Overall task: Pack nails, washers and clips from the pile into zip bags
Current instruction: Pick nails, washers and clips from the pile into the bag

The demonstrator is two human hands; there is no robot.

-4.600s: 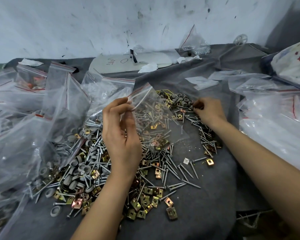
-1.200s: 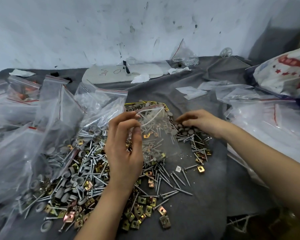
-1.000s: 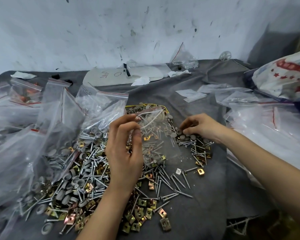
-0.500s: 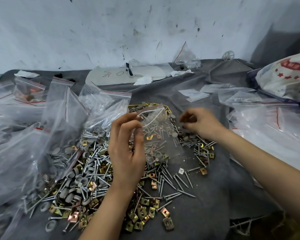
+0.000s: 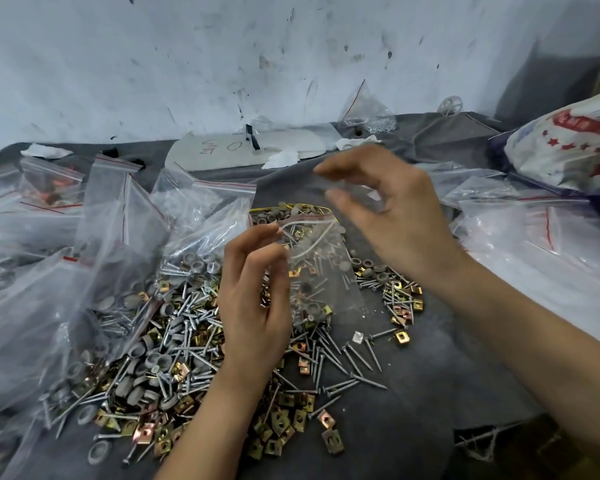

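A mixed pile (image 5: 174, 341) of silver nails (image 5: 354, 358), grey washers (image 5: 371, 268) and brass clips (image 5: 281, 424) lies on a dark grey cloth. My left hand (image 5: 253, 306) pinches the rim of a small clear zip bag (image 5: 323, 271) and holds it upright over the pile, mouth up. A few nails, washers and clips show through it. My right hand (image 5: 395, 220) hovers just above and to the right of the bag's mouth, blurred. Its thumb and fingers are spread apart with nothing visible between them.
Several filled zip bags (image 5: 49, 271) crowd the left side. Empty clear bags (image 5: 534, 254) lie on the right below a white printed sack (image 5: 575, 147). A white board (image 5: 243, 147) and a small bag (image 5: 364, 112) sit at the back against the wall.
My right hand has risen from the washers at the pile's far edge to above the bag's mouth, and its fingers have spread. The left hand keeps its hold on the bag.
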